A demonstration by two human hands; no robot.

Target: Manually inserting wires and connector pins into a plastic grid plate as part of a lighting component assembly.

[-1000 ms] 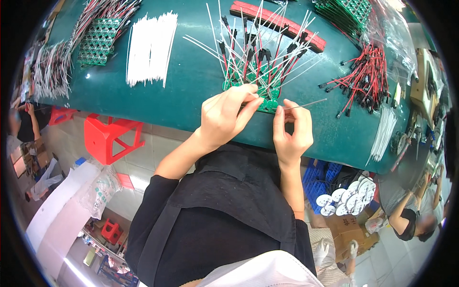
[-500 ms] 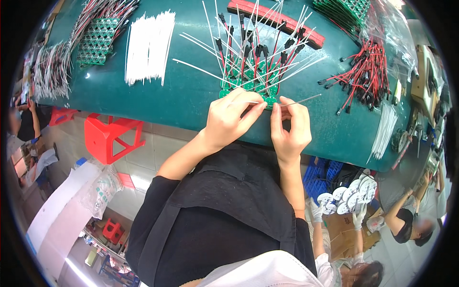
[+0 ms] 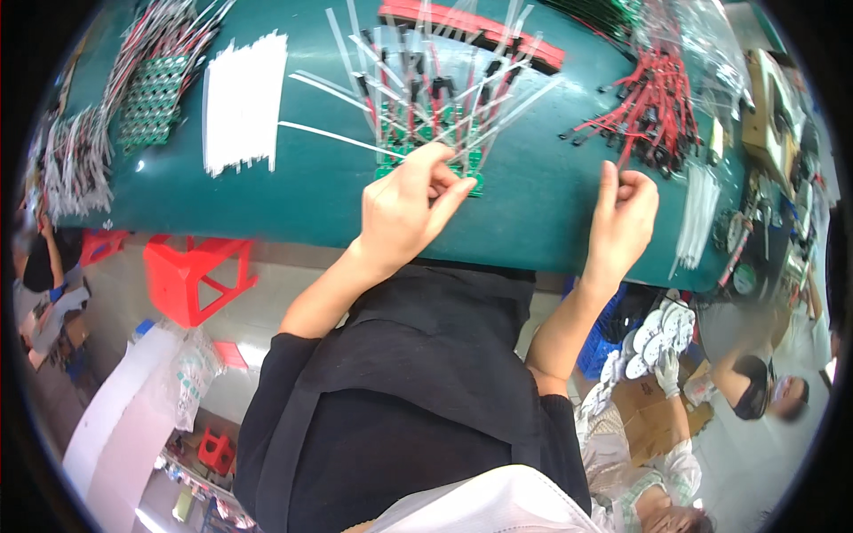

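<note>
My left hand (image 3: 409, 209) is at the near side of a cluster of small green circuit boards (image 3: 388, 162). Its thumb and fingers are pinched together, and whatever is between them is hidden. Out of the cluster fan white ties (image 3: 329, 133) and red-and-black wires with black plugs (image 3: 437, 87). To the right, my right hand (image 3: 626, 218) is raised over the table's near part with thumb up and fingers loosely curled; no thing shows in it. Just beyond its fingertips lies a pile of red-and-black wires with plugs (image 3: 653, 111).
A red bar (image 3: 471, 27) lies behind the boards. White ties in a stack (image 3: 244, 102) and wired green boards (image 3: 153, 102) are at left, with a bundle of ties (image 3: 697, 213) at right. A red stool (image 3: 191, 275) stands below the table; a co-worker's gloved hand (image 3: 668, 373) handles white discs.
My right hand has left the boards and moved right, toward the wire pile. My left hand stays at the boards. The white tie earlier between both hands no longer shows there.
</note>
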